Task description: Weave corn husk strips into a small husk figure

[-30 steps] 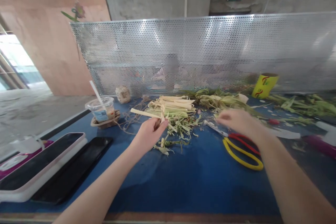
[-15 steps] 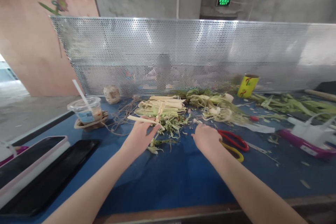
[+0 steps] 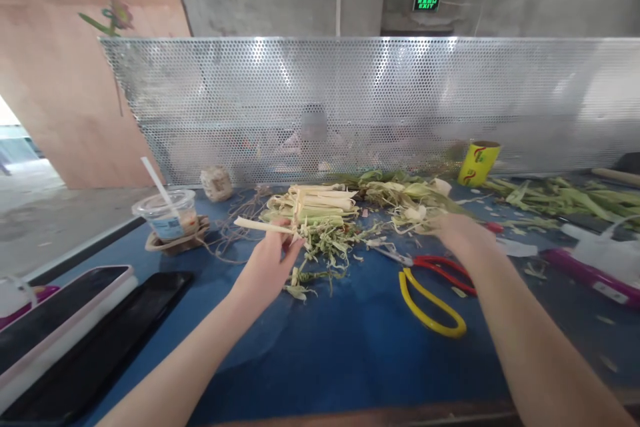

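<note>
My left hand (image 3: 273,257) is closed in a pinch on a pale husk strip (image 3: 257,225), which sticks out to the left of the fingers. Beside it lies a bundle of pale and green husk pieces (image 3: 325,203) with a strip around it and shredded green ends (image 3: 330,243) in front. My right hand (image 3: 457,233) reaches over the near edge of a heap of loose husks (image 3: 413,197); its fingers are blurred and partly hidden. Scissors with red and yellow handles (image 3: 434,313) lie on the blue table between my forearms.
At the left are a lidded cup with a straw (image 3: 167,217), a twine ball (image 3: 217,183), a phone (image 3: 65,310) and a black tray (image 3: 100,347). A yellow roll (image 3: 479,163), more husks (image 3: 565,200) and a purple item (image 3: 590,277) lie right. A perforated metal screen (image 3: 240,100) stands behind.
My right hand has moved away from beside the scissors, up and right to the husk heap. The scissors now show more fully, their yellow handle lower and further left. My left hand stays at the bundle.
</note>
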`<state>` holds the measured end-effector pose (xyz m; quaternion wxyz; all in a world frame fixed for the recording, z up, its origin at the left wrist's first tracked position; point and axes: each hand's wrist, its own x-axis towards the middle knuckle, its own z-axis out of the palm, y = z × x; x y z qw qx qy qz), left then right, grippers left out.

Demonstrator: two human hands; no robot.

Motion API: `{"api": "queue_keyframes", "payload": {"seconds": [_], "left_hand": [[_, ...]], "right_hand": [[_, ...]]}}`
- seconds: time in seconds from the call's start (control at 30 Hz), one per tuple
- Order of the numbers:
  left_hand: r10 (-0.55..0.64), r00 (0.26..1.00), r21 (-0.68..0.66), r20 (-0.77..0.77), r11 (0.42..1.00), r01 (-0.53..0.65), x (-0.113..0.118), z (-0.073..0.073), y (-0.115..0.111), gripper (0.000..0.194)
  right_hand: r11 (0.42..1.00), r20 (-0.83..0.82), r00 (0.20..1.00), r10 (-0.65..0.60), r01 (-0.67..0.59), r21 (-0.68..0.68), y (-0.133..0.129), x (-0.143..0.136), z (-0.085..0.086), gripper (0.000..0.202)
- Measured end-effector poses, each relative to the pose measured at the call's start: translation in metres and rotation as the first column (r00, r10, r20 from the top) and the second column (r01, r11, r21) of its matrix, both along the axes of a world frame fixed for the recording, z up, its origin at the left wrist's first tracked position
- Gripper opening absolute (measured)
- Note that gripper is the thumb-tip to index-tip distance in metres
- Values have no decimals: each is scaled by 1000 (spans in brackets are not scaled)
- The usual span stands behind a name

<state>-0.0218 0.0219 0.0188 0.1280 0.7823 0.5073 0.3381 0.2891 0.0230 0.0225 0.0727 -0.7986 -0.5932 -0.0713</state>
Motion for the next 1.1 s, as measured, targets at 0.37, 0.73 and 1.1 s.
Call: {"api": "queue_keyframes", "payload": {"seconds": [0.37,0.73,1.1], "left_hand": [[-72,997,16,-21,997,72,4,5,-14,23],[-320,947,-124,-8,940,316,13,1,-25,29],[31,1000,149,2,988,-31,8,-3,-22,31]], "right_hand": [[987,-19,987,161,-161,1,44,25,-32,20],[972,-46,992,115,-103,211,50,36,-32,25],[844,-785,317,533,-263,467,8,-25,27,33]]}}
